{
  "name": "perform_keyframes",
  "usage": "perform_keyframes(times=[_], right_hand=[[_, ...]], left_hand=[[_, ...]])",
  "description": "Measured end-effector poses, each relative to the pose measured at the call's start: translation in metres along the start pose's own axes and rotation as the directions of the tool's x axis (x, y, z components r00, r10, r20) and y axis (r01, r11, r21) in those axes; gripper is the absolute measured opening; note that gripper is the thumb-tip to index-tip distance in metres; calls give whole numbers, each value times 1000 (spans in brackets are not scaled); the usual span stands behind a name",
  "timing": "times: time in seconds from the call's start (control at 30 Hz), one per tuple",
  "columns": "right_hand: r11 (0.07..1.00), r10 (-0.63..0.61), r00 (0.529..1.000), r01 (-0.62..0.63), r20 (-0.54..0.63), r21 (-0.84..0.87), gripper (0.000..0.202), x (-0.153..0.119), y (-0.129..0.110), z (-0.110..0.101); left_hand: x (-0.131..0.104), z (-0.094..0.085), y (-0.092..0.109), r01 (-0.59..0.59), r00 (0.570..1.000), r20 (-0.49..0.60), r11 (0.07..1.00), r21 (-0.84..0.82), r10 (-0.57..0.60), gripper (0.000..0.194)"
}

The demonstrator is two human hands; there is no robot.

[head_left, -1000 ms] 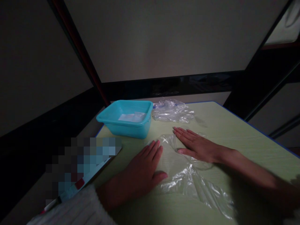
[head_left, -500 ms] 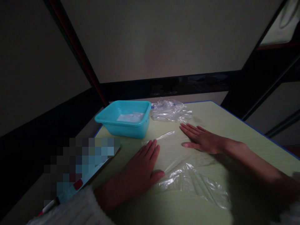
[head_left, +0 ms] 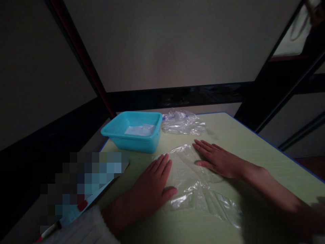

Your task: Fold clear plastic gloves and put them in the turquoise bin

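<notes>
A clear plastic bag [head_left: 188, 176] lies spread on the pale green tabletop, with shiny creases along its near part. My left hand [head_left: 152, 184] rests flat on its left side, fingers stretched forward and thumb pointing right. On the right side of the bag, my right hand [head_left: 215, 159] lies palm down with its fingers outstretched toward the far left. Neither hand grips anything. The parts of the bag under both palms are hidden.
Behind my left hand stands a turquoise plastic basin [head_left: 137, 142] with white, flat pieces inside. Crumpled clear plastic [head_left: 184, 123] lies beside it near the table's far edge. A phone-like, blurred-out object [head_left: 93, 189] is at left. The table [head_left: 254, 152] has a blue edge.
The view has shifted slightly. Both hands stay flat on the bag; the film between them looks more bunched, with the right hand a little closer to the left.
</notes>
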State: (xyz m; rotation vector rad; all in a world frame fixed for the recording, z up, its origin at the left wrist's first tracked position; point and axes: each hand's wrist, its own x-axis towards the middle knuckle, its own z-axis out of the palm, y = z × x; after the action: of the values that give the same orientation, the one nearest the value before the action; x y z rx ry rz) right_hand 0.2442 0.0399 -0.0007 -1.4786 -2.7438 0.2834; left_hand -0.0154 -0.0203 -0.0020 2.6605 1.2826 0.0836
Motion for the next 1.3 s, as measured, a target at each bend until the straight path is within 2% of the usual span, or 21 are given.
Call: perform_keyframes(times=[0.2, 0.4, 0.6, 0.77, 0.93, 1.1, 1.3], right_hand=[[1000, 7, 1000, -6, -26, 22, 71, -26, -8, -1], [999, -11, 1000, 12, -26, 52, 68, -44, -2, -14], [992, -120, 991, 121, -53, 19, 66, -19, -2, -26], [991, -125, 982, 131, -144, 36, 54, 4, -16, -20], [984, -120, 970, 144, -212, 103, 47, 7, -24, -13], [985, -69, 968, 105, -243, 140, 44, 8, -28, -8], [975, -40, 960, 98, -276, 199, 45, 14, -26, 2]], left_hand=[[2, -2, 3, 19, 1000, 21, 1000, 9, -19, 64], [2, -7, 5, 26, 998, 56, 1000, 17, -27, 65], [2, -10, 6, 23, 999, 32, 1000, -5, -22, 65], [0, -7, 5, 5, 1000, 17, 1000, -2, -5, 64], [1, 3, 4, 7, 996, -84, 1000, -14, -8, 65], [2, 3, 8, 50, 994, -98, 998, -29, -52, 55], [1, 2, 6, -110, 993, -56, 990, -90, 105, 62]])
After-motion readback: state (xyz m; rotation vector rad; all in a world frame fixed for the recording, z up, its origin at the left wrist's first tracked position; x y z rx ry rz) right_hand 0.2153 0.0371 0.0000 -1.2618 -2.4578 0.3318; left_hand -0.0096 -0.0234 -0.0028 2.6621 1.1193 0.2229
